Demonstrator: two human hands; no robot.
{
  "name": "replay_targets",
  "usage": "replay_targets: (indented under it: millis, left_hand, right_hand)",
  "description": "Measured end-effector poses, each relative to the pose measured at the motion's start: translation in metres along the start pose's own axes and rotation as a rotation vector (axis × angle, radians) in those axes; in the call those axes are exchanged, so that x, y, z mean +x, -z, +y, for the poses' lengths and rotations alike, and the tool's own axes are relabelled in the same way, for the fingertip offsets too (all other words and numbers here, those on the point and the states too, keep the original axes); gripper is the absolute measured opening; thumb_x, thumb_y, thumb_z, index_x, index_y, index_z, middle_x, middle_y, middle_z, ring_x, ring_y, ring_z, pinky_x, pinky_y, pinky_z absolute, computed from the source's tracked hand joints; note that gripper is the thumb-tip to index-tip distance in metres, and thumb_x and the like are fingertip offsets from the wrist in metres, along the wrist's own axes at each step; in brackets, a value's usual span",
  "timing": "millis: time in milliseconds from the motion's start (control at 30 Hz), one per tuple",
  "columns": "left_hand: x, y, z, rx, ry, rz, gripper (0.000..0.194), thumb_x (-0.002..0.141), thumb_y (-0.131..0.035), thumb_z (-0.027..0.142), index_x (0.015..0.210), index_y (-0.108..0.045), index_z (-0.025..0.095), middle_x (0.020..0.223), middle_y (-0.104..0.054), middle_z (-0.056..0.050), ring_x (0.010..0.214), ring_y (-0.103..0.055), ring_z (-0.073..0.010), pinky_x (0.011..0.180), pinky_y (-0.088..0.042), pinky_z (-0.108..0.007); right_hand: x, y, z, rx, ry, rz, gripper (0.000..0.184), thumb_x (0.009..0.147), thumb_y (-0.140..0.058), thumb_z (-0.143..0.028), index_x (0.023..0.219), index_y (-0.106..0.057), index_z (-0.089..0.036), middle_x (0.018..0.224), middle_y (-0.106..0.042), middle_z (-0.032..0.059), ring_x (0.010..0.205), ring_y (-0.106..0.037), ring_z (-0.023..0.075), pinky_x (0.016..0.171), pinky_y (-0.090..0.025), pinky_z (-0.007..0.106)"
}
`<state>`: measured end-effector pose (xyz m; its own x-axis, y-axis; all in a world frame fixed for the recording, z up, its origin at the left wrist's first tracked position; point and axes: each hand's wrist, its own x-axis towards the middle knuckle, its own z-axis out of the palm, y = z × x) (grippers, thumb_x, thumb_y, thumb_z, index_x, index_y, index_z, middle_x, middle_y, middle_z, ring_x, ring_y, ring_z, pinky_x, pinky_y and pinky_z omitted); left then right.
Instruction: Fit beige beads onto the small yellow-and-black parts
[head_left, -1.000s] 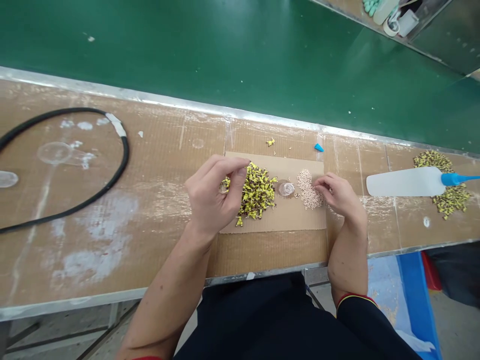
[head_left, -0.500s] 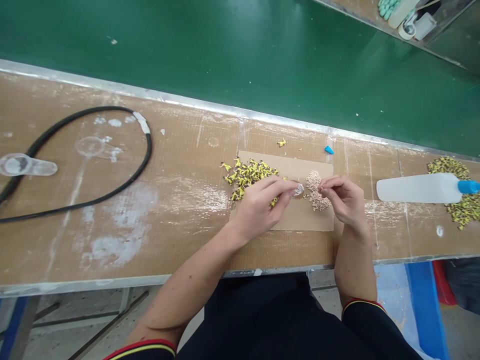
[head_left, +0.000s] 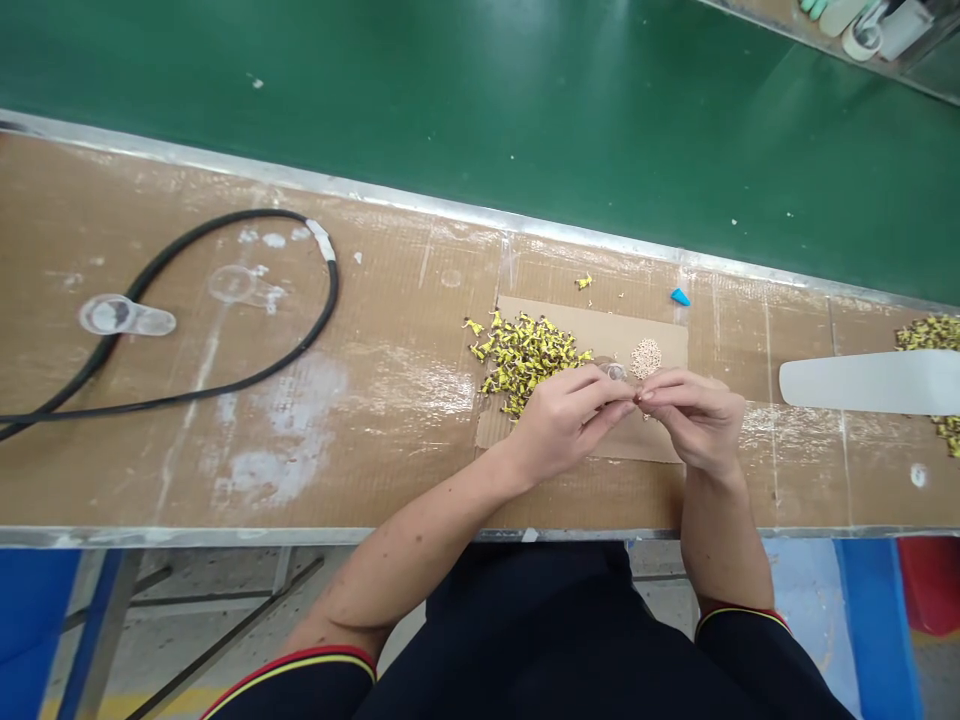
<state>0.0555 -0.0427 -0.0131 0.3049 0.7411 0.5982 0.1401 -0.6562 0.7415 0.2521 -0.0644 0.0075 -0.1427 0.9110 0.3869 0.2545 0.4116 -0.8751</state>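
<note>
Left hand (head_left: 559, 420) pinched, thumb against index, over the near edge of the cardboard sheet (head_left: 615, 312); right hand (head_left: 697, 415) likewise pinched, over the sheet's right edge, fingertips meeting the left's. Anything between the tips is too small to make out, so can't tell what either has hold of. Left to right: black cord (head_left: 322, 310) looped on the left part of the table (head_left: 405, 470), a clear spoon-shaped piece (head_left: 124, 315) lying across it, another clear piece (head_left: 238, 284) inside the loop. Yellow-and-dark pieces (head_left: 525, 355) heaped at the sheet's left edge, some spilling over it; single yellow piece (head_left: 583, 283) beyond the sheet's far edge. Clear dish (head_left: 613, 371) next, partly behind the left fingers, then the pale bits (head_left: 646, 357) piled toward the right edge, partly hidden by the right hand. Blue cap (head_left: 680, 297) just past the far right corner. White bottle (head_left: 870, 382) on its side toward the table's right, overlapping a second yellow heap (head_left: 930, 333).
</note>
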Motion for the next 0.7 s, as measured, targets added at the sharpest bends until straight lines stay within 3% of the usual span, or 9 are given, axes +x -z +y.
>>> replay_targets:
  millis: [200,367,533,700]
  left_hand:
    - [-0.001,0.002,-0.003,0.111,-0.098,0.011,0.007,0.101,-0.063,0.02,0.097,-0.069,0.018,0.083,-0.073,-0.003,0.075,-0.069,-0.0129,0.07,-0.058,-0.024]
    - [0.0,0.003,-0.002,0.087,-0.101,-0.007,0.008,0.1,-0.061,0.016,0.094,-0.066,0.017,0.08,-0.071,-0.003,0.071,-0.067,-0.0124,0.068,-0.056,-0.024]
    - [0.0,0.002,0.001,0.041,-0.074,0.056,0.005,0.098,-0.061,0.014,0.096,-0.063,0.018,0.081,-0.07,-0.002,0.071,-0.066,-0.012,0.066,-0.055,-0.022]
    - [-0.001,0.001,0.003,0.046,-0.089,0.085,0.004,0.098,-0.062,0.015,0.096,-0.063,0.018,0.08,-0.069,-0.002,0.069,-0.065,-0.012,0.065,-0.055,-0.022]
  right_hand:
    - [-0.004,-0.004,0.001,0.063,-0.113,0.083,0.034,0.078,-0.09,-0.021,0.107,-0.073,-0.027,0.081,-0.08,-0.0003,0.071,-0.078,0.0179,0.07,-0.066,0.029]
    - [-0.004,-0.005,0.001,-0.009,-0.122,0.053,0.021,0.077,-0.091,-0.028,0.092,-0.077,-0.025,0.076,-0.079,0.0012,0.066,-0.075,0.0182,0.063,-0.064,0.03]
    - [0.0,-0.01,-0.002,-0.041,-0.035,-0.003,0.001,0.089,-0.079,-0.025,0.088,-0.079,-0.026,0.077,-0.079,0.0024,0.068,-0.073,0.0182,0.064,-0.061,0.033]
    - [-0.001,-0.016,-0.003,-0.006,0.011,-0.028,0.01,0.093,-0.07,-0.019,0.095,-0.076,-0.026,0.078,-0.075,0.0016,0.07,-0.069,0.0171,0.065,-0.058,0.033]
